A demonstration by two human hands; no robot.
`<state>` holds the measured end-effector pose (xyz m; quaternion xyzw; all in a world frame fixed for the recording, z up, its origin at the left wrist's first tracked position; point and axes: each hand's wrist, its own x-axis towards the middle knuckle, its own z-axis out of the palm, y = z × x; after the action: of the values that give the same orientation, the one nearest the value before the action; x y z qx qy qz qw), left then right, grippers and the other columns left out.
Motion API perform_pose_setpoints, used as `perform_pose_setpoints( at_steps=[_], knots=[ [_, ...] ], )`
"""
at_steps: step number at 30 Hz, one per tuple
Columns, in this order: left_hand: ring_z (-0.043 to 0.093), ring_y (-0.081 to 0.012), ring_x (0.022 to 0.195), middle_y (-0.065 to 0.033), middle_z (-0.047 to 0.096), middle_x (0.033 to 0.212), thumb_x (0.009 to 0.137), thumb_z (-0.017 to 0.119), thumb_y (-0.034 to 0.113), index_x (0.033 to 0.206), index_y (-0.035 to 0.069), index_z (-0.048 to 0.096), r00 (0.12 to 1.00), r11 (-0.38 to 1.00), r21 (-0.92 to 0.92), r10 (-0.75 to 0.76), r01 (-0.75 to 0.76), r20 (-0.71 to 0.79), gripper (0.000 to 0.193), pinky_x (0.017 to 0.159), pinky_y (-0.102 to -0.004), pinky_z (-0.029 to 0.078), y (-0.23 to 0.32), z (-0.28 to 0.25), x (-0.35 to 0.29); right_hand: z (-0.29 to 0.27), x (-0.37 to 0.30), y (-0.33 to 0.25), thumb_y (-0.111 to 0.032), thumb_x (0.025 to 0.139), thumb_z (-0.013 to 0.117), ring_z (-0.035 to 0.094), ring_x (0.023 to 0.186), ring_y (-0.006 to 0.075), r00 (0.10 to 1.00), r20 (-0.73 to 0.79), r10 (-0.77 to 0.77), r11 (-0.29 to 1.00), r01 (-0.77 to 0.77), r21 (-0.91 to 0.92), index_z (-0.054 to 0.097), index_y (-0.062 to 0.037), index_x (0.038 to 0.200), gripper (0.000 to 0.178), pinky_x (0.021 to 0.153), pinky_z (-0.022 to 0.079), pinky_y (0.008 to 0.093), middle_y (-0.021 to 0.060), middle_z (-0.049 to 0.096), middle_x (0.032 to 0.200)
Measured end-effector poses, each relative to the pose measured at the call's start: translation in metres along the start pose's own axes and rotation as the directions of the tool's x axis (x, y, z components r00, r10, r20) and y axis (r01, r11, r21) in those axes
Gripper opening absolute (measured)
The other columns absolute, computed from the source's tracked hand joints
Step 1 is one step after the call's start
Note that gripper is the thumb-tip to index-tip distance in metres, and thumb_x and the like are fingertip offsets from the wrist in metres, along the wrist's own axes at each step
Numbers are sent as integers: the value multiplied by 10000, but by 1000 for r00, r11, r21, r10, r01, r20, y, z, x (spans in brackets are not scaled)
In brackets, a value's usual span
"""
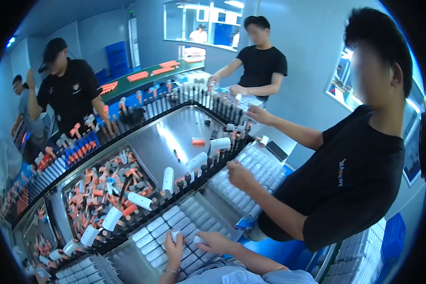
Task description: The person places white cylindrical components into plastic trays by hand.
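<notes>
At the near edge, my left hand (174,251) is closed on a small white plastic piece (175,235). Beside it, to the right, my right hand (218,243) pinches another white plastic piece (197,240); its exact shape is partly covered by the fingers. Both hands are over a tray of white rounded plastic covers (162,231) laid in rows. A clear moulded tray (199,214) adjoins it on the far right side. Beyond the trays, several white covers (140,200) sit on upright posts along the black rack.
A metal bin of orange and grey parts (99,191) lies behind the posts, near a bare steel basin (146,135). Close on my right, a person in black (336,165) reaches across another clear tray (251,173). Other people stand across the rack. A phone (276,150) lies right.
</notes>
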<state>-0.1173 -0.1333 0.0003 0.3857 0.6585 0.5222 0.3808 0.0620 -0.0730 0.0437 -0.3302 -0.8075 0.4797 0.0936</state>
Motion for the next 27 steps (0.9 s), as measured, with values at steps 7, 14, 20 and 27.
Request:
perform_pose_setpoints(
  at_steps=[7,14,20,27],
  knots=[
    [617,-130,601,-79,637,728,882,564,145,1024,2,512,984,998,46,43,-51,172,207,545,-249,483,14,33,10,-20,-18,12,-309,826,581,608,789,365,958,-280,60,998,-62,2,520,-21,1128,421,684,477,418,205,613,909],
    [635,-164,600,-83,637,708,876,578,185,1000,3,539,943,989,63,105,-132,316,224,537,-280,479,14,68,17,-91,-30,19,-208,826,624,592,855,339,781,-623,-40,990,-55,-133,527,-23,1111,354,706,478,384,193,596,964],
    [645,-212,588,-98,636,659,856,610,241,1007,15,540,873,979,55,150,-197,464,280,520,-302,478,14,97,22,-108,-47,11,-137,819,631,595,862,302,642,-761,86,995,-98,30,533,-5,1096,322,741,476,347,164,589,958],
    [582,-415,864,-235,596,993,865,557,401,1133,8,519,516,918,-49,265,-394,814,478,731,-447,466,12,190,-34,-38,-156,27,-137,785,653,609,878,310,280,-908,311,919,-332,212,548,17,1081,350,759,473,355,194,607,968]
  ],
)
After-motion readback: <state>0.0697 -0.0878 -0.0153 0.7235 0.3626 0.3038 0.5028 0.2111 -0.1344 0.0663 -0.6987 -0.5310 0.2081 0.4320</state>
